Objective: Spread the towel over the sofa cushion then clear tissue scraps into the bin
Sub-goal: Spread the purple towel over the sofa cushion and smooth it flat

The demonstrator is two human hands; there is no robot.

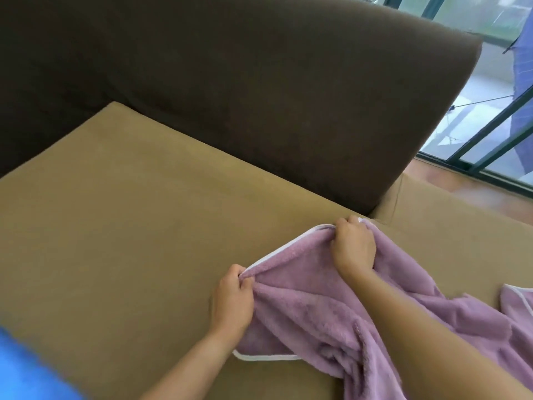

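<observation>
A fluffy lilac towel with white piping lies bunched on the tan sofa cushion, toward the right. My left hand pinches the towel's white-trimmed edge at its near left. My right hand grips the same edge farther back, close to the brown backrest. The stretch of edge between the two hands is pulled fairly taut. The rest of the towel trails crumpled under my right forearm toward the lower right. No tissue scraps or bin are in view.
The dark brown backrest rises behind the cushion. A blue object sits at the lower left corner. On the right are a wooden floor strip and glass sliding doors.
</observation>
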